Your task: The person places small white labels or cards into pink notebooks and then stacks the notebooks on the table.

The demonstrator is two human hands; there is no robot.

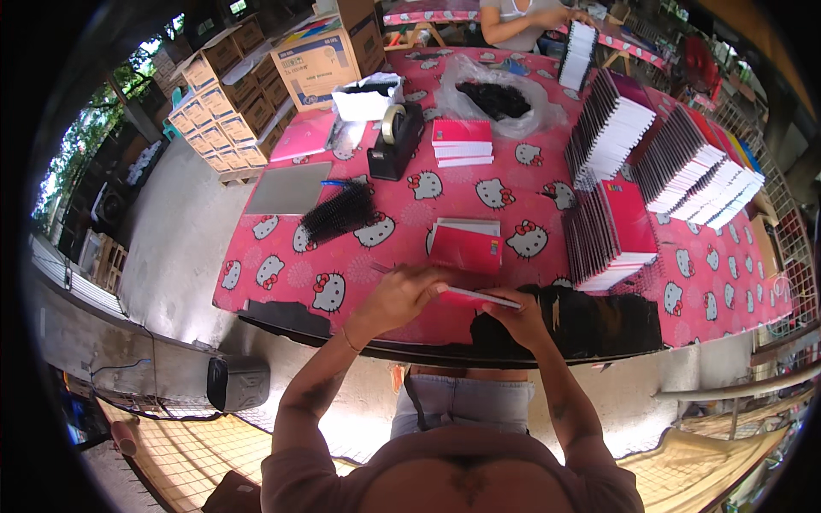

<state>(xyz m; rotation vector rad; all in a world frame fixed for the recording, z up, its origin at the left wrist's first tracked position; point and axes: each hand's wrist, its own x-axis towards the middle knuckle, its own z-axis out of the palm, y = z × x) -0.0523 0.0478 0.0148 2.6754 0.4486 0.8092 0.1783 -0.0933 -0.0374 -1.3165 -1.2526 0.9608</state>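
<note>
A thin red notebook (481, 297) is held edge-on over the near side of the table, its white page edge toward me. My right hand (518, 318) is closed round its right end. At its left end is my left hand (404, 297), fingers bent together; the notebook's corner meets its fingertips. A thin dark strand shows by the left knuckles, too fine to name. Just beyond the hands lies a small stack of red notebooks (466, 248), slightly fanned. Left of that stack is a bundle of black binding coils (339, 211).
Spiral notebook stacks (611, 231) stand on the right. At the back are a tape dispenser (396, 141), a plastic bag (496, 98) with black pieces, and another notebook stack (462, 143). Cartons (316, 68) stand at the back left. Across the table, another person's hand touches a notebook stack (578, 56).
</note>
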